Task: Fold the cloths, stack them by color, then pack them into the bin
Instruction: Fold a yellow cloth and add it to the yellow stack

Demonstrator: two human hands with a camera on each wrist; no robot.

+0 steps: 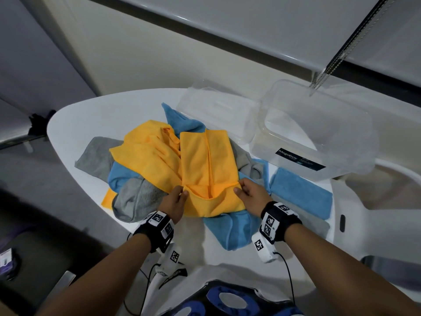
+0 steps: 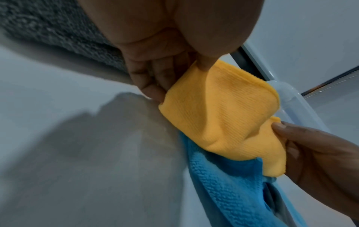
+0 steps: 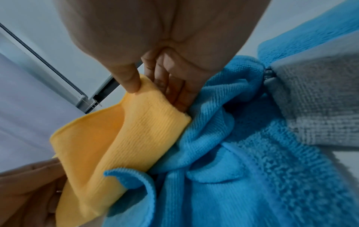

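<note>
A yellow cloth (image 1: 205, 160) folded into a long strip lies on top of a heap of yellow, blue and grey cloths on the white table (image 1: 75, 115). My left hand (image 1: 176, 199) pinches its near left corner (image 2: 196, 72), thumb on top. My right hand (image 1: 247, 192) pinches the near right corner (image 3: 147, 92) the same way. The near end of the yellow cloth (image 2: 223, 116) is lifted and sags between the two hands. Under it lies a crumpled blue cloth (image 3: 242, 153). The clear plastic bin (image 1: 319, 131) stands at the back right with nothing in it.
The bin's clear lid (image 1: 218, 110) lies left of the bin. A folded blue cloth (image 1: 300, 192) lies flat on a grey one (image 3: 318, 107) at the right, in front of the bin. Grey cloths (image 1: 95, 158) spread at the heap's left. The table's left part is bare.
</note>
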